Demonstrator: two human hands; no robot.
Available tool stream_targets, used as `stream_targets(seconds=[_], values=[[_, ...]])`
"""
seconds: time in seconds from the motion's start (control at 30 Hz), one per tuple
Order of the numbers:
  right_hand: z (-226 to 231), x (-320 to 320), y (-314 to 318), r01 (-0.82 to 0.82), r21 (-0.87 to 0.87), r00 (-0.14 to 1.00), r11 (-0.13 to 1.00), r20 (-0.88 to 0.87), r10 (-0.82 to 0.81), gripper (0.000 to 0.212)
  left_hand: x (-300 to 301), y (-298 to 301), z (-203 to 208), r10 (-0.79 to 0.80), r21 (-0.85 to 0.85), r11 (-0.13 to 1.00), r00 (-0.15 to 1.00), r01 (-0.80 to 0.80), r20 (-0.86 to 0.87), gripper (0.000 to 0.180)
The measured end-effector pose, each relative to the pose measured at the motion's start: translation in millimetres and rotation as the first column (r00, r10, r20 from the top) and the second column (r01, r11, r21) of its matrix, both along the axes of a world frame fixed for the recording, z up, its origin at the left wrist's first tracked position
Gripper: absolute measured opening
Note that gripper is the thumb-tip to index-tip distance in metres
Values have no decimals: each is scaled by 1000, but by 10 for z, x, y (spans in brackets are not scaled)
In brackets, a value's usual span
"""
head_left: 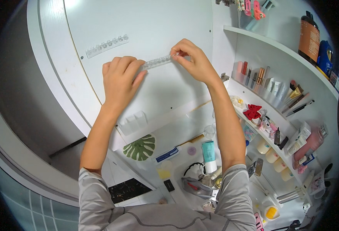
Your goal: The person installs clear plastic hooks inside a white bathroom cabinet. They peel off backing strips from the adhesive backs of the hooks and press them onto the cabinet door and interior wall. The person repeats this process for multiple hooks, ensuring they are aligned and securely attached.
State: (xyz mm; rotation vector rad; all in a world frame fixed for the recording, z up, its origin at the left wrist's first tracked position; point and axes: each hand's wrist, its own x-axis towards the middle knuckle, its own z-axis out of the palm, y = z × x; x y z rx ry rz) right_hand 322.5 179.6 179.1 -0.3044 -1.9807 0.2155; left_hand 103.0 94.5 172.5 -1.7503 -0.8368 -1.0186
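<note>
A clear plastic strip (158, 61) with a row of notches lies along the white cabinet door (158, 23), tilted slightly up to the right. Its left end is between the thumb and fingers of my left hand (119, 79). At the other end, my right hand (190, 59) pinches it between thumb and index finger. A similar notched clear strip (107, 46) sits on the door, up and left of my left hand. Lower on the same door, below my left wrist, is a clear plastic holder (132, 123) with compartments.
Right of my right arm, an upper shelf (281, 44) bears a brown bottle (309, 38), and a clear rack (258, 86) holds lipsticks and brushes. Below are a red bow (252, 111), a green leaf-shaped mat (139, 147), a teal tube (208, 152) and a cluttered basin (196, 188).
</note>
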Motion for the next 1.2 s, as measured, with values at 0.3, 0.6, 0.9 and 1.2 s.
stream_targets(seconds=[0.3,0.6,0.9,1.2], values=[[95,-83,83,-40,-11,996,999,-85,39,5,50,-3,177,51,40,998,999,-51,1,23],[-22,-207,214,-262,-174,885,949,-436,164,12,35,76,211,40,111,993,999,-39,2,20],[-94,-319,193,-317,-198,772,928,-622,131,12,66,110,213,13,139,990,1000,-17,29,19],[-99,-369,193,-295,-166,756,941,-643,124,11,51,120,212,26,152,988,999,-29,23,20]])
